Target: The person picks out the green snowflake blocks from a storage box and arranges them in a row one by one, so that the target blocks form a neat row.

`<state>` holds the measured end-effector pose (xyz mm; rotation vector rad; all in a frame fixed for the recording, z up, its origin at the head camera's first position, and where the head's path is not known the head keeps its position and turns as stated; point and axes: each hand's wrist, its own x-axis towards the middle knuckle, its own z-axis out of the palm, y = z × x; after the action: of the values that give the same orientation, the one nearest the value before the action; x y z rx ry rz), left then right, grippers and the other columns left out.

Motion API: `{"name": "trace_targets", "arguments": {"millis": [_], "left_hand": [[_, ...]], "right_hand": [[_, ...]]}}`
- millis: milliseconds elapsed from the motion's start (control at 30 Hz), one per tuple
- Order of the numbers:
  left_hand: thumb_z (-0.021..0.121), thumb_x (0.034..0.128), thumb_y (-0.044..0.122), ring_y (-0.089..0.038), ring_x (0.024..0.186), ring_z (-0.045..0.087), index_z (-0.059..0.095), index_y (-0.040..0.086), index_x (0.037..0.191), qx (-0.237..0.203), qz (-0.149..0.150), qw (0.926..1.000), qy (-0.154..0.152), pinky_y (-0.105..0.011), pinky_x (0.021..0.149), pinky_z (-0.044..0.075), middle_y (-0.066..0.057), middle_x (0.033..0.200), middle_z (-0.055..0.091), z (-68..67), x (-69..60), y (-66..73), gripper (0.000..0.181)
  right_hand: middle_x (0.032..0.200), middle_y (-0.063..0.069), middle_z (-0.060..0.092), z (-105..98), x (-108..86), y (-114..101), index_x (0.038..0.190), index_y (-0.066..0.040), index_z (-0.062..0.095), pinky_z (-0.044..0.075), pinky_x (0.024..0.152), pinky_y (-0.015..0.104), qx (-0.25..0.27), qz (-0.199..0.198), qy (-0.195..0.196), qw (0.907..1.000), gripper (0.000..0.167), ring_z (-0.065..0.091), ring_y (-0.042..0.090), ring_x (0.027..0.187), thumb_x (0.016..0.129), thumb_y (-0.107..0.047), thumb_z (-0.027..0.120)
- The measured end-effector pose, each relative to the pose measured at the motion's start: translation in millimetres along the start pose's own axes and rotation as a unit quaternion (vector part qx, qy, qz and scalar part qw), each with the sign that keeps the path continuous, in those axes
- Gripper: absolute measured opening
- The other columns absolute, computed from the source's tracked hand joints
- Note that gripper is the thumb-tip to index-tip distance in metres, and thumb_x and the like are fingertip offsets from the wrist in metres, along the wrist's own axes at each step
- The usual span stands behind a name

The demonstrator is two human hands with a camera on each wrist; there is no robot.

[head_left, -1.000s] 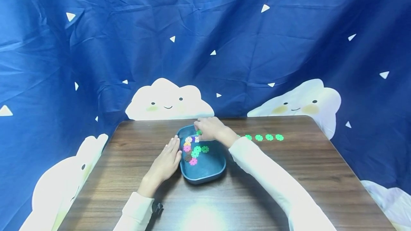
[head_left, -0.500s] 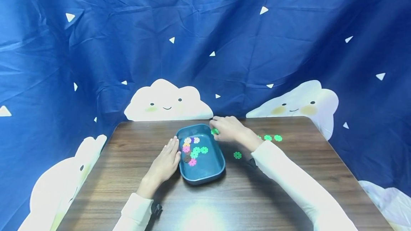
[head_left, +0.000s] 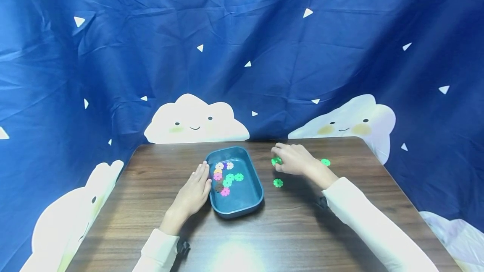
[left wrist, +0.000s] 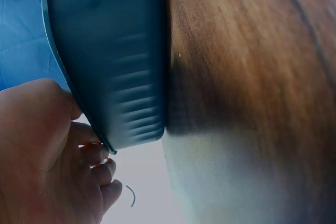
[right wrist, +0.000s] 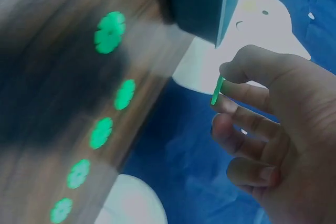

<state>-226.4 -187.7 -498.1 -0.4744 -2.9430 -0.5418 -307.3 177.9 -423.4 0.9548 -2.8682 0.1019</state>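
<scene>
Pinching a green flower disc (right wrist: 217,92) in the right hand (head_left: 296,160), above the table (head_left: 291,236). Resting the left hand (head_left: 193,190), with fingers straight, against a teal tray (head_left: 242,201). Between the hands, inside the tray, discs of several colours (head_left: 230,177). This side of the right hand, a loose green disc (head_left: 277,183); beside it, a row of four more (right wrist: 102,130).
</scene>
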Motion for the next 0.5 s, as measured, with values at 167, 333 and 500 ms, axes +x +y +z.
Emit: {"name": "trace_targets", "arguments": {"millis": [167,333,500], "left_hand": [[0.043,0.1145,0.024,-0.039,0.163,0.027,0.032,-0.007,0.163,-0.002,0.0,1.0,0.0,-0.057,0.132,0.029,-0.023,0.174,0.027,0.6,-0.7,0.1,0.059],[0.044,0.1143,0.023,-0.041,0.162,0.028,0.032,-0.008,0.163,-0.004,0.003,1.0,0.003,-0.058,0.131,0.03,-0.024,0.174,0.028,0.8,-1.0,0.1,0.059],[0.043,0.1144,0.023,-0.041,0.162,0.029,0.032,-0.009,0.163,-0.004,0.006,1.0,0.004,-0.058,0.131,0.03,-0.024,0.173,0.028,0.5,-1.0,-0.4,0.059]], "right_hand": [[0.099,-0.001,0.064,11.3,-16.3,12.6,0.114,-0.014,0.071,0.045,0.051,0.037,0.009,0.01,-0.006,0.9999,0.032,0.052,0.019,0.063,0.085,-0.025,0.076],[0.092,-0.003,0.059,20.0,-29.6,19.7,0.107,-0.015,0.07,0.042,0.05,0.035,0.015,0.021,-0.008,0.9996,0.025,0.049,0.017,0.061,0.084,-0.023,0.077],[0.099,0.0,0.065,27.4,-40.0,23.2,0.117,-0.009,0.072,0.041,0.048,0.033,0.016,0.026,-0.015,0.9994,0.033,0.049,0.016,0.06,0.086,-0.022,0.076]]}}
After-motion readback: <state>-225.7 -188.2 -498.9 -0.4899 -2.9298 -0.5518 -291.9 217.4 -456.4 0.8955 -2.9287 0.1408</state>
